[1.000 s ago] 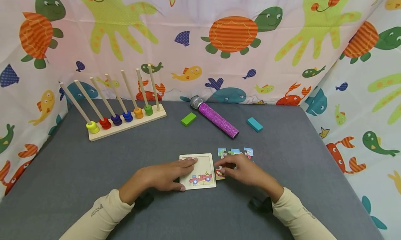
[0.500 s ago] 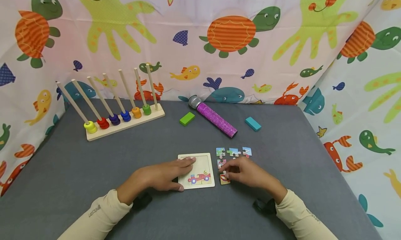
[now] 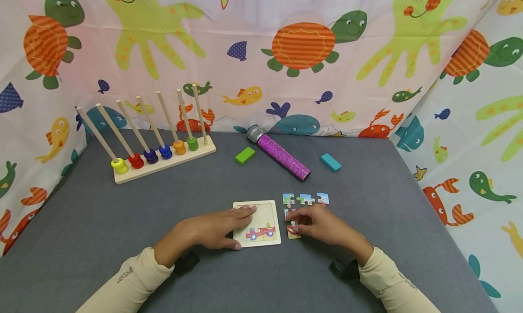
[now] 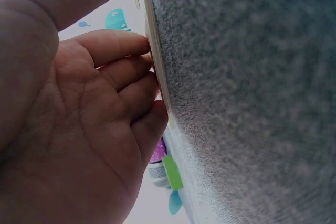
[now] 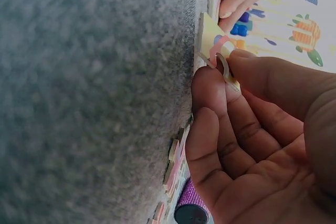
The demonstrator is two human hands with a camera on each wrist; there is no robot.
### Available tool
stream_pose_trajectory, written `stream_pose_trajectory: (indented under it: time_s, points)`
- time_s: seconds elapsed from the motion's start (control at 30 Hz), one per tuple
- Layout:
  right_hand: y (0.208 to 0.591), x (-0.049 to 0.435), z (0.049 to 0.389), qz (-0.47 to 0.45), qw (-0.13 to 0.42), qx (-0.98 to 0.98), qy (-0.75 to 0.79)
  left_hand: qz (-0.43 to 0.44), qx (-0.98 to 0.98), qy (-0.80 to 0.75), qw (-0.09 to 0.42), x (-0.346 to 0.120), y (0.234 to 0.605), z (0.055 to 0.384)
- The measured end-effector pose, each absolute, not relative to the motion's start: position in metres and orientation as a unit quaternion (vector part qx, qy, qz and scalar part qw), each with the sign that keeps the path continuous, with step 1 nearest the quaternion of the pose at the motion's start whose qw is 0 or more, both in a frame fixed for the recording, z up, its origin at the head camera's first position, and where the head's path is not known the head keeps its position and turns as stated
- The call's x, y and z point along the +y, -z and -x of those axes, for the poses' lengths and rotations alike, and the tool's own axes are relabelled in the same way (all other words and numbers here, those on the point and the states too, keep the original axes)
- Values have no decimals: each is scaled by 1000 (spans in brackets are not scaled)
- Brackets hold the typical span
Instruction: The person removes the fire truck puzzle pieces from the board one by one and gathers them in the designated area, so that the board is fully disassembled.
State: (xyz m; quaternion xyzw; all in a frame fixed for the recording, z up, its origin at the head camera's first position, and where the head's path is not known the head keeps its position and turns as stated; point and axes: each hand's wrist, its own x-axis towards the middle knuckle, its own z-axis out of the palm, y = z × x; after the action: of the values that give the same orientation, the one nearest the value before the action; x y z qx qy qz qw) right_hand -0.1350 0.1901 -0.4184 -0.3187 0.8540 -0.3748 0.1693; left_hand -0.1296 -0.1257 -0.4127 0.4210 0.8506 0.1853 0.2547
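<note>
A shallow wooden puzzle tray (image 3: 277, 220) lies on the grey table, with joined pieces showing a red vehicle (image 3: 260, 233) in its lower part. My left hand (image 3: 218, 229) rests on the tray's left side, its fingers extended over the board and its thumb at the near edge. Just right of the tray, my right hand (image 3: 323, 224) pinches a puzzle piece (image 5: 211, 38) between thumb and fingers. That piece looks tilted in the right wrist view. Several loose puzzle pieces (image 3: 304, 198) lie beyond and beside the right hand, which partly covers some of them.
A purple glitter microphone (image 3: 283, 157) lies further back, between a green block (image 3: 245, 155) and a blue block (image 3: 330, 162). At the back left stands a wooden peg stand (image 3: 188, 158) with coloured rings. A sea-animal curtain (image 3: 220, 72) closes off the rear and sides.
My right hand has shifted slightly right, taking the pinched puzzle piece away from the tray's edge. My left hand has stayed on the tray.
</note>
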Motion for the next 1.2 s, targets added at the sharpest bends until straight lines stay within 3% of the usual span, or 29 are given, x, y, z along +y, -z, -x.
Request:
stream_pose_trajectory:
  time_s: [0.67, 0.93, 1.2]
  points:
    - [410, 192, 141, 336, 110, 866, 354, -418, 852, -184, 254, -126, 413, 130]
    - [403, 173, 141, 326, 170, 850, 378, -419, 852, -184, 253, -126, 414, 129]
    - [403, 149, 138, 359, 188, 830, 383, -418, 853, -185, 253, -125, 412, 129]
